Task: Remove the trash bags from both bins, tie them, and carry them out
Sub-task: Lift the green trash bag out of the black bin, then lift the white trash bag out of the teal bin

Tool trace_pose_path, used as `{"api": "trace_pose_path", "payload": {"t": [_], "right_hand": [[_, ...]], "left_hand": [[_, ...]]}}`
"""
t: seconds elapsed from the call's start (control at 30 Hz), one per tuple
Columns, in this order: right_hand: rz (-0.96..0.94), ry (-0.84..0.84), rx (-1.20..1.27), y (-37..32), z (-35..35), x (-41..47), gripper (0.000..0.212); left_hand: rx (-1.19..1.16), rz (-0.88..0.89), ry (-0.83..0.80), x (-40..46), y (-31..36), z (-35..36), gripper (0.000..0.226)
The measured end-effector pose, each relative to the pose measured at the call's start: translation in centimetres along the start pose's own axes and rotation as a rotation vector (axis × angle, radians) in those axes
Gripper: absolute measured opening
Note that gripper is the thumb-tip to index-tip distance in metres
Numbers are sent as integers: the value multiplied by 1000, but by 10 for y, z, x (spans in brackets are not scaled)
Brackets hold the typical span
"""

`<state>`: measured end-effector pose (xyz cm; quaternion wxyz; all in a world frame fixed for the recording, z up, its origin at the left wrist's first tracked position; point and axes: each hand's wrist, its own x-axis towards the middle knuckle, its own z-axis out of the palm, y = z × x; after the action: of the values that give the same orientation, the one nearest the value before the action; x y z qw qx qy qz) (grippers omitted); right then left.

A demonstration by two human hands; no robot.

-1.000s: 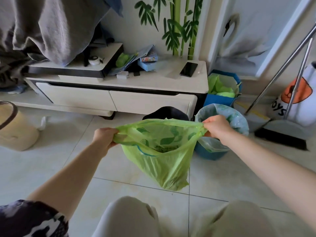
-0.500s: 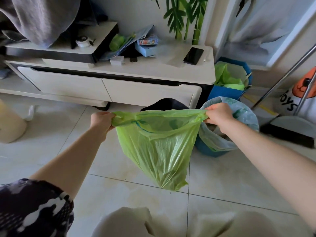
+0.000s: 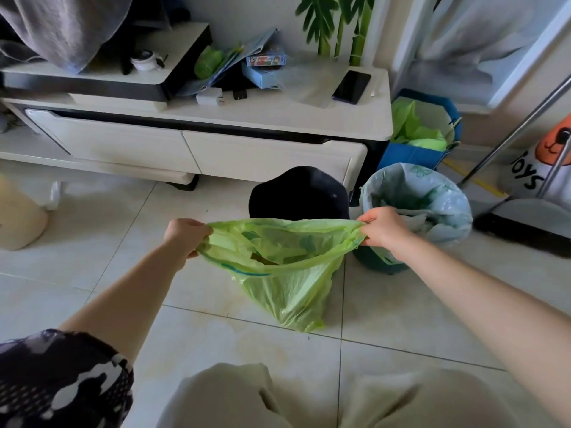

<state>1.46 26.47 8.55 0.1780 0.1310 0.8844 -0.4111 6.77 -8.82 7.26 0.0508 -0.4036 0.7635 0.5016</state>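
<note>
Pinching opposite corners of the green bag's (image 3: 287,273) mouth, the left hand (image 3: 185,234) and right hand (image 3: 381,225) stretch it taut above the floor (image 3: 92,242), likely readying a knot, just before the emptied black bin (image 3: 298,194).

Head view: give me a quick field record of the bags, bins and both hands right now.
green bag: out of its bin, held in the air above the floor, mouth stretched wide, not tied
left hand: grips the left edge of the bag's mouth
right hand: grips the right edge
black bin: behind the bag, no liner visible
blue bin: to the right, pale bag over its rim
phone: lying on the cabinet
</note>
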Motion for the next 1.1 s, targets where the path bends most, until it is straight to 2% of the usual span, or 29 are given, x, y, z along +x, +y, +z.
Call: {"api": "trace_pose_path", "payload": {"t": [0.07, 0.13, 0.17, 0.27, 0.4, 0.57, 0.8, 0.93, 1.1], "right_hand": [[8, -8, -6, 5, 1, -2, 27], [33, -19, 57, 8, -1, -2, 16], [41, -21, 91, 8, -4, -3, 17], [56, -38, 169, 11, -14, -4, 34], [70, -61, 251, 15, -31, -9, 18], [71, -36, 285, 35, -63, -18, 10], [187, 29, 373, 102, -107, -18, 7], [266, 39, 422, 135, -122, -18, 19], [336, 89, 446, 163, -129, -1, 18]], "left_hand": [[121, 43, 5, -3, -4, 0, 5], [250, 115, 30, -5, -4, -1, 14], [326, 164, 52, -6, -3, -1, 18], [516, 300, 127, -10, 3, -1, 28], [618, 383, 131, -18, 18, 3, 31], [600, 495, 125, -37, 42, 26, 28], [495, 545, -1, -80, 70, 108, 20], [426, 518, -90, -103, 77, 158, 17], [251, 377, -315, -107, 76, 209, 12]]}}
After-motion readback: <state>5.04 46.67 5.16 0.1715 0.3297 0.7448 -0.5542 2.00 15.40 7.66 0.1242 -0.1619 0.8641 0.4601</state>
